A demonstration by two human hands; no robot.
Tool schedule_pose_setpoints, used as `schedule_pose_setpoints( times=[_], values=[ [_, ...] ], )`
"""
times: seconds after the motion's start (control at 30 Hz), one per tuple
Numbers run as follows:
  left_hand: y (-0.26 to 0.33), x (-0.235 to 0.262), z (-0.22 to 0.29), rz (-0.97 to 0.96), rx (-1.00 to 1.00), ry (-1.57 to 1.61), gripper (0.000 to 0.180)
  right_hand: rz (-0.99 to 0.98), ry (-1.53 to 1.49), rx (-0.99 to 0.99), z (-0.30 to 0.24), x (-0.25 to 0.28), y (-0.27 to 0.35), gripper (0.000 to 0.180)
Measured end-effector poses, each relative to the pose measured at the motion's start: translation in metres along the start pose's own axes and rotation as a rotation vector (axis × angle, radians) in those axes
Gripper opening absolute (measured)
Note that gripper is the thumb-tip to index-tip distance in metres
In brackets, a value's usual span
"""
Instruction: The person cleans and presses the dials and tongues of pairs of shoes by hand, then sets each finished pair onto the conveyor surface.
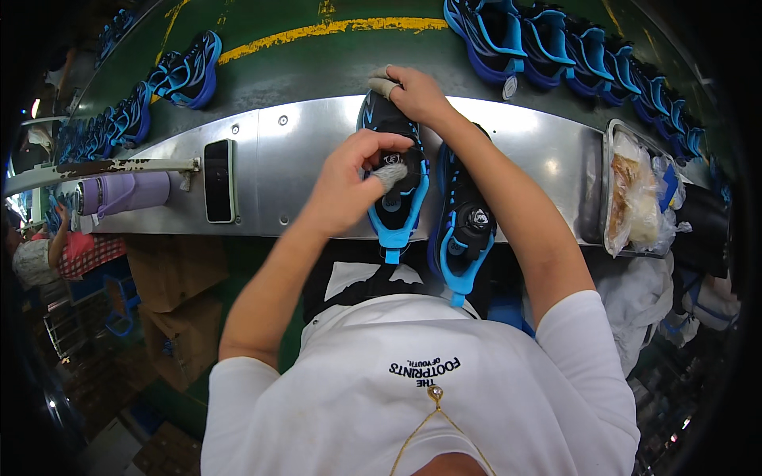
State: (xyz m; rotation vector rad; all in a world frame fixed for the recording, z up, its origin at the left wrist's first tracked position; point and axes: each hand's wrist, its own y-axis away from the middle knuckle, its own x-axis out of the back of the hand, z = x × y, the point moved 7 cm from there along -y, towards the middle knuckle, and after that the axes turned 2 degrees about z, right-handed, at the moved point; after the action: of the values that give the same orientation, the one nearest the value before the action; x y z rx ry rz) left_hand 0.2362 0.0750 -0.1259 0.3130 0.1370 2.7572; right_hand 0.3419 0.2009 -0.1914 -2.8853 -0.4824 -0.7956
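Observation:
A black shoe (pixel 406 205) with bright blue heel trim lies across the metal ledge, its toe pointing away from me. My left hand (pixel 361 178) is closed with thumb and forefinger at the round dial (pixel 392 159) on its tongue. A light cover wraps the thumb. Over the toe, my right hand (pixel 414 94) holds the same shoe, its fingers curled and partly covered with light finger sleeves. A second black and blue shoe (pixel 474 230) with a round dial rests just to the right, under my right forearm, its heel tab overhanging the ledge toward me.
Rows of similar shoes stand on the green surface at far right (pixel 546 49) and far left (pixel 190 71). On the metal ledge (pixel 309 135) lie a phone (pixel 221 181) and a purple bottle (pixel 131 193). A tray (pixel 609 190) of plastic bags sits right. Cardboard boxes (pixel 171 274) stand below left.

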Motion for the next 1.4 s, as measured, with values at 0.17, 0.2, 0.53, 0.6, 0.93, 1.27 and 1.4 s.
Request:
schedule_pose_setpoints(
  times=[0.17, 0.2, 0.53, 0.6, 0.93, 1.27, 1.4],
  values=[
    [-0.001, 0.014, 0.012, -0.002, -0.118, -0.182, 0.054, 0.002, -0.005, -0.042, 0.003, -0.001, 0.0, 0.035],
    [0.002, 0.007, 0.009, -0.006, -0.119, -0.181, 0.054, 0.005, -0.003, -0.044, 0.004, -0.001, 0.0, 0.035],
    [-0.006, 0.011, 0.007, -0.188, -0.045, -0.047, 0.042, -0.014, -0.037, -0.102, 0.001, 0.0, 0.002, 0.031],
    [0.0, 0.011, 0.006, -0.006, -0.05, -0.185, 0.042, 0.007, -0.057, -0.105, 0.004, 0.001, 0.0, 0.031],
    [-0.001, 0.014, -0.009, 0.166, -0.15, -0.087, 0.026, 0.007, -0.119, -0.084, 0.015, -0.008, -0.001, 0.033],
    [-0.005, -0.008, -0.021, 0.005, -0.166, 0.094, 0.024, 0.099, -0.098, -0.056, 0.01, 0.001, 0.007, 0.032],
    [-0.022, 0.001, -0.015, -0.457, -0.165, 0.17, 0.025, 0.05, -0.102, -0.11, 0.009, -0.002, 0.004, 0.032]
  ],
)
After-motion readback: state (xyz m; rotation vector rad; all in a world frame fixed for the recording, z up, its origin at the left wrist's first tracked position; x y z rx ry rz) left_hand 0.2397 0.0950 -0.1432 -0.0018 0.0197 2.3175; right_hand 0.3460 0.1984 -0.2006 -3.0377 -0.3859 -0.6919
